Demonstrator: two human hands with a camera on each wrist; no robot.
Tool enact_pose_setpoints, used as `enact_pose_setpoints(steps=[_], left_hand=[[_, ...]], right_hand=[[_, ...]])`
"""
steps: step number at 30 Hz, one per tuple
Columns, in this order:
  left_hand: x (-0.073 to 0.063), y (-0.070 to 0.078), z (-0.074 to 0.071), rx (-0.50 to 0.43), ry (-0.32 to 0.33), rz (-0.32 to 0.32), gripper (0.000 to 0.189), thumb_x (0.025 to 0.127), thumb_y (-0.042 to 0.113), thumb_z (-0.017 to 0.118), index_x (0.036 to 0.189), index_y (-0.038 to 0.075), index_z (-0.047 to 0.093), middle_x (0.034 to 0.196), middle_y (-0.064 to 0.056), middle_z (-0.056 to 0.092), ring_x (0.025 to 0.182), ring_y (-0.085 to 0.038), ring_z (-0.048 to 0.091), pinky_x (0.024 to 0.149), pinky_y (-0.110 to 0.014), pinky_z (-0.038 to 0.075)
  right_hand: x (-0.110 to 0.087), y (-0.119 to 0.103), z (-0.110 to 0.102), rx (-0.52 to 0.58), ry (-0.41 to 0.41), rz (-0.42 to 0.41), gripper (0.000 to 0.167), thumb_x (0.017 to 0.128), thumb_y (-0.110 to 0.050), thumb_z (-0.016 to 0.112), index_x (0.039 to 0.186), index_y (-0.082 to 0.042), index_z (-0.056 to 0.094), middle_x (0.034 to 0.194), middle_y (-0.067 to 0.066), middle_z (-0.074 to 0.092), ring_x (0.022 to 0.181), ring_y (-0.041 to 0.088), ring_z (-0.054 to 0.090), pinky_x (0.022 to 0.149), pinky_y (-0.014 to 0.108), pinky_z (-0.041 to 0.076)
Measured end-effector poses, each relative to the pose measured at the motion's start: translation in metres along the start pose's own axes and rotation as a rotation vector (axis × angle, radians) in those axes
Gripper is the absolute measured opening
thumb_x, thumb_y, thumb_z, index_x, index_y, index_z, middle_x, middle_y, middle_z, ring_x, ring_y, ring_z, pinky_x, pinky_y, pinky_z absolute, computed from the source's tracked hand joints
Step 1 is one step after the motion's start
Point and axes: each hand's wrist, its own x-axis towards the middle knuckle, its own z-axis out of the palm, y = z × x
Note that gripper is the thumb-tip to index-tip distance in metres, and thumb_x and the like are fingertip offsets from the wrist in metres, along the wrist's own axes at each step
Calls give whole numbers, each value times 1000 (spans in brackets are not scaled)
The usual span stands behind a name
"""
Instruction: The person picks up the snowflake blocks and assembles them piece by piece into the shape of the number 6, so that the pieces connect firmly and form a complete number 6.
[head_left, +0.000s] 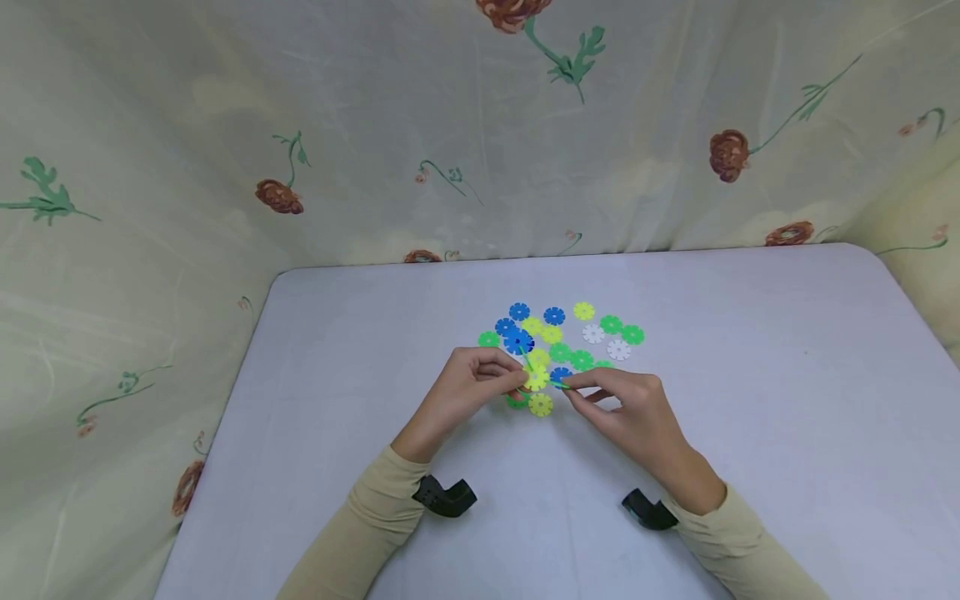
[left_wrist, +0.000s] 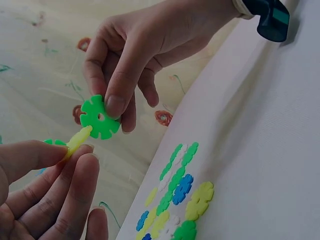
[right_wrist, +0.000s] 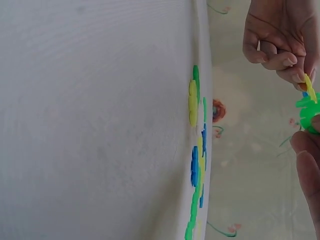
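My left hand pinches a yellow notched disc between thumb and fingers, above the table. A green disc is joined to that yellow one, partly hidden by the fingers. A larger-looking blue disc appears to be part of the same chain. My right hand pinches another green notched disc by its edge, thumb on its face. This disc's rim meets the yellow disc's edge; whether their slots interlock I cannot tell. In the right wrist view the green disc is cut off by the frame.
Loose notched discs lie beneath and beyond the hands: several blue, yellow, green and white. They rest on a white-covered table. Flowered cloth hangs behind and at the sides.
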Motion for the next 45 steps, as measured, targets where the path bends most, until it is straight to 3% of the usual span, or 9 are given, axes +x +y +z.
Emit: enact_pose_setpoints(steps=[7, 14, 19, 32, 40, 45], left_hand=[[0, -1, 2, -3, -10, 13, 19, 98, 19, 73, 104, 1, 76, 97, -28, 76, 90, -42, 75, 95, -55, 56], [0, -1, 2, 19, -16, 15, 17, 97, 19, 74, 101, 2, 76, 96, -28, 75, 81, -22, 76, 91, -53, 57], [0, 0, 3, 25, -21, 14, 17, 97, 18, 74, 100, 2, 76, 93, -25, 76, 78, -17, 75, 91, -53, 56], [-1, 1, 1, 21, -13, 31, 17, 98, 18, 72, 102, 2, 76, 95, -27, 76, 84, -28, 76, 93, -55, 57], [-1, 0, -1, -13, -13, 32, 16, 98, 17, 72, 103, 3, 76, 92, -24, 76, 92, -47, 73, 95, -57, 56], [0, 0, 0, -3, -23, 38, 15, 98, 17, 71, 103, 3, 75, 97, -29, 75, 92, -45, 73, 95, -58, 56]], right_hand=[[0, 0, 1, -19, -7, -35, 31, 69, 12, 87, 93, -5, 78, 86, 4, 81, 74, 16, 77, 64, 22, 61], [-1, 0, 3, -39, -32, -44, 31, 67, 11, 88, 92, -6, 78, 84, 3, 80, 72, 14, 76, 63, 21, 60], [-2, -1, 5, -38, -21, -55, 29, 70, 10, 87, 92, -5, 78, 84, 4, 80, 71, 14, 76, 64, 19, 60], [-2, 0, 4, -39, -61, -23, 25, 74, 1, 88, 95, -8, 78, 88, 3, 80, 78, 15, 77, 66, 19, 60], [-1, 2, 3, -43, -78, -26, 23, 76, -1, 88, 95, -10, 78, 88, 1, 80, 77, 14, 77, 64, 19, 59], [-1, 2, 3, -47, -81, -35, 21, 76, 2, 86, 93, -9, 78, 87, 2, 80, 76, 18, 77, 64, 19, 59]])
